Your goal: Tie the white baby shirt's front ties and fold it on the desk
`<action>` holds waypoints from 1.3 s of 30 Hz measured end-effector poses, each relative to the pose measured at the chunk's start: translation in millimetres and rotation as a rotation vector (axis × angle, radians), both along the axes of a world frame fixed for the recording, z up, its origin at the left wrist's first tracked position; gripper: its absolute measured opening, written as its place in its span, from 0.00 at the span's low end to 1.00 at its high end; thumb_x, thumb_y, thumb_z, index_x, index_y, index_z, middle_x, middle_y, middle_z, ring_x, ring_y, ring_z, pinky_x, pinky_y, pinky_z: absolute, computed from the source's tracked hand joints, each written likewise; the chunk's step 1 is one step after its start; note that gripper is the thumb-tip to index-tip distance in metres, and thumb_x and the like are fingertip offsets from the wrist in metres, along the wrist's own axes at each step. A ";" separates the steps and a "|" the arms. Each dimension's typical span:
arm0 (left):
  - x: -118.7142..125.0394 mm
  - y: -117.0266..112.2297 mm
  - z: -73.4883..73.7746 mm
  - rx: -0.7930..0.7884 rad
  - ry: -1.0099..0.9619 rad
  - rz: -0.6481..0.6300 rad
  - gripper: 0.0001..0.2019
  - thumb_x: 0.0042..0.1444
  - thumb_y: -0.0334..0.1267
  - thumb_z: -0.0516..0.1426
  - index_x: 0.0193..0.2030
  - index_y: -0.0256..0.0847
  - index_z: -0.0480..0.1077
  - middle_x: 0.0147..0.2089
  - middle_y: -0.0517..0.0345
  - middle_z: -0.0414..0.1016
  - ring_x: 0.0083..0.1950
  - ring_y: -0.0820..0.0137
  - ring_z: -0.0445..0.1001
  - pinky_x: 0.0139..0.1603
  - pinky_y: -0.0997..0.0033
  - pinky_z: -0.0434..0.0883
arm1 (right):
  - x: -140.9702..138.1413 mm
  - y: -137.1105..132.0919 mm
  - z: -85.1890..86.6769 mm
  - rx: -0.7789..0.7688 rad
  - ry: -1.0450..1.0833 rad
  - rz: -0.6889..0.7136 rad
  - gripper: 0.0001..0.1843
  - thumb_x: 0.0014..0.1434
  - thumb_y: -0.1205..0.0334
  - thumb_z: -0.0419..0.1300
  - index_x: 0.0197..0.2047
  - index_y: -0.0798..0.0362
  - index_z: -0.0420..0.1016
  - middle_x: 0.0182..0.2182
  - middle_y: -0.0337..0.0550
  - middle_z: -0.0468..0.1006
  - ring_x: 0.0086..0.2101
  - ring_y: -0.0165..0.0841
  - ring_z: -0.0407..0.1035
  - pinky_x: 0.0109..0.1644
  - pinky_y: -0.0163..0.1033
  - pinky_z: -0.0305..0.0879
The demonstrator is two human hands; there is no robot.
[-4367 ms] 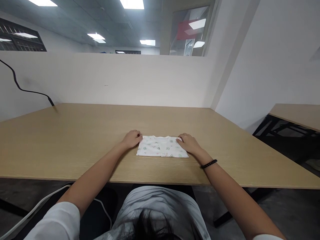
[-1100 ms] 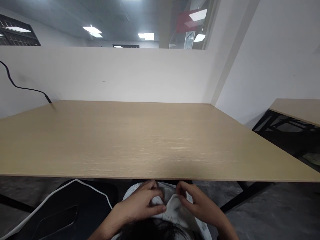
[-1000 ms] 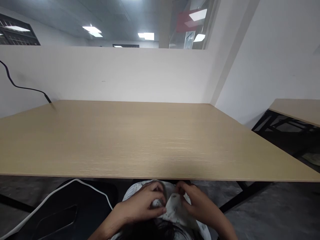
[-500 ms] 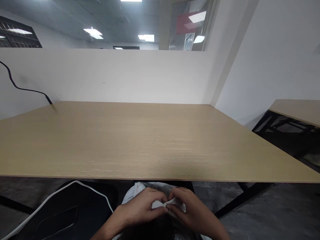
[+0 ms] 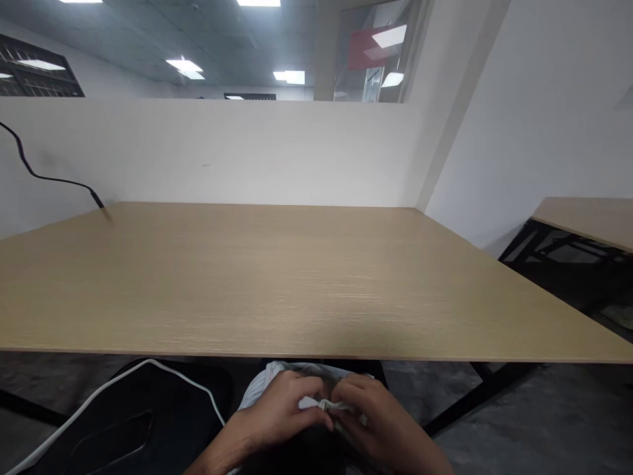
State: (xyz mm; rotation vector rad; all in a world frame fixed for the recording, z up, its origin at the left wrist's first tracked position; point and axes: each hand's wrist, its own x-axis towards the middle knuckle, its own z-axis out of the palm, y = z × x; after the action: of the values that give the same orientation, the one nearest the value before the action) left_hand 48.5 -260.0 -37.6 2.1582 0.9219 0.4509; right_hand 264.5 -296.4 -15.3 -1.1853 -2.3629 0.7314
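Close to my body, below the table's front edge, my left hand (image 5: 284, 408) and my right hand (image 5: 370, 412) meet with fingers bent inward. Between them is a whitish, bunched piece that looks like cloth (image 5: 324, 404). My left thumb and fingers pinch it from one side, and my right fingers close on it from the other. Pale clothing (image 5: 277, 371) shows behind the hands. My fingers hide much of the whitish piece, so its full shape cannot be made out.
A wide wooden table (image 5: 277, 277) spans the view, with a low white wall (image 5: 262, 152) behind it. A black cable (image 5: 59, 178) hangs at the left. Lower left, a white cable (image 5: 119, 373) crosses a black chair (image 5: 123, 422). Another table (image 5: 588, 214) stands at the right.
My hands have shifted slightly around the whitish cloth. The right fingers have curled further over it, and the left thumb tip has moved a little.
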 end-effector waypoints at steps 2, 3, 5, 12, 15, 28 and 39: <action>0.1 0.1 -1.9 0.018 -0.006 -0.010 0.16 0.57 0.53 0.62 0.39 0.42 0.76 0.34 0.61 0.77 0.38 0.68 0.74 0.38 0.74 0.65 | -1.9 -0.8 2.2 0.020 -0.006 0.024 0.10 0.66 0.63 0.52 0.34 0.51 0.72 0.34 0.43 0.77 0.37 0.34 0.70 0.42 0.37 0.63; 0.1 0.0 -2.6 0.028 -0.006 -0.018 0.17 0.57 0.54 0.62 0.38 0.42 0.76 0.34 0.61 0.77 0.38 0.68 0.74 0.39 0.73 0.65 | -2.5 -1.1 3.0 0.026 -0.003 0.037 0.11 0.66 0.63 0.52 0.34 0.51 0.72 0.34 0.43 0.77 0.37 0.34 0.70 0.42 0.37 0.63; 0.2 -0.5 -3.3 0.046 -0.008 -0.032 0.18 0.56 0.56 0.62 0.38 0.42 0.76 0.33 0.60 0.76 0.37 0.68 0.74 0.39 0.73 0.65 | -3.6 -1.7 4.0 0.030 0.000 0.052 0.11 0.66 0.64 0.52 0.33 0.51 0.72 0.34 0.43 0.77 0.38 0.35 0.70 0.42 0.37 0.62; 2.6 -0.3 -4.5 0.117 -0.114 -0.062 0.20 0.59 0.57 0.59 0.31 0.40 0.74 0.34 0.57 0.76 0.40 0.66 0.72 0.42 0.71 0.65 | -7.0 -0.8 0.7 0.052 -0.063 0.067 0.09 0.65 0.67 0.54 0.31 0.51 0.68 0.33 0.41 0.77 0.38 0.35 0.69 0.41 0.37 0.59; 3.5 -0.1 -4.8 0.131 -0.144 -0.060 0.19 0.61 0.55 0.58 0.31 0.40 0.74 0.32 0.58 0.75 0.39 0.67 0.71 0.42 0.71 0.64 | -6.6 0.0 -1.1 0.040 -0.058 0.048 0.10 0.65 0.65 0.54 0.31 0.51 0.67 0.33 0.41 0.76 0.37 0.34 0.70 0.41 0.37 0.59; 3.0 0.1 -4.2 0.100 -0.126 -0.010 0.13 0.65 0.42 0.55 0.35 0.40 0.77 0.34 0.58 0.75 0.38 0.70 0.72 0.39 0.75 0.65 | -6.6 0.4 -7.4 0.099 -0.060 -0.050 0.07 0.65 0.64 0.55 0.33 0.51 0.68 0.33 0.40 0.76 0.35 0.34 0.70 0.41 0.37 0.61; 0.8 -1.6 9.6 -0.049 -0.142 0.050 0.14 0.53 0.41 0.67 0.46 0.43 0.78 0.43 0.60 0.80 0.45 0.68 0.76 0.50 0.74 0.67 | -5.9 3.9 -10.0 -0.033 0.143 -0.215 0.04 0.60 0.65 0.59 0.37 0.48 0.75 0.35 0.36 0.82 0.37 0.33 0.75 0.42 0.35 0.62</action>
State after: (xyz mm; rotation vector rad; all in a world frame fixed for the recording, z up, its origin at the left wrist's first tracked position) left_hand 49.2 -261.6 -28.0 2.0342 0.9001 0.5926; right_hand 258.6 -292.5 -25.2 -1.3289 -2.0762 0.7572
